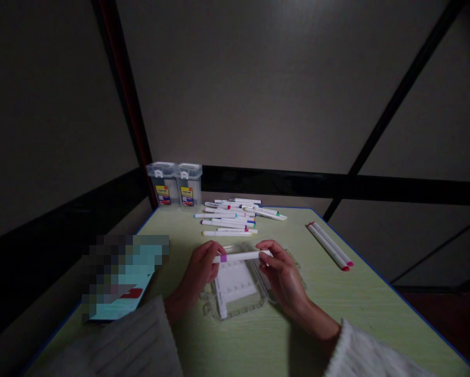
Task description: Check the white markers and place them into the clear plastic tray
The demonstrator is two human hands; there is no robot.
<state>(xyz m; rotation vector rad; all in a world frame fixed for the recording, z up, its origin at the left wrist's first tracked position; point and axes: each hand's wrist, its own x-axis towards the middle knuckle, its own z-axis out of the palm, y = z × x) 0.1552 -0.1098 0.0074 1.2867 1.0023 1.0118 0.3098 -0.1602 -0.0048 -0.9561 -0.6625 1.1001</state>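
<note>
Dim grey wall panels [235,104], crossed by dark bars, stand behind a pale green table [235,351] with a blue edge. From where I stand, a person in grey knitted sleeves holds one white marker [241,256] level between both hands, above a clear plastic case [243,312] lying open on the near side. Fingers of the left hand [203,264] pinch the marker's end by its purple band; the right hand [284,272] grips the other end. Beyond lies a loose pile of markers [231,221]; far left, two lidded clear boxes [188,191] stand side by side; on the right, two red-ended markers [331,246] lie together. A partly blurred screen [135,283] is at the left. With only fingertips on its smooth barrel, the marker could slip into the case; a wide forward reach could set the piled ones rolling.
</note>
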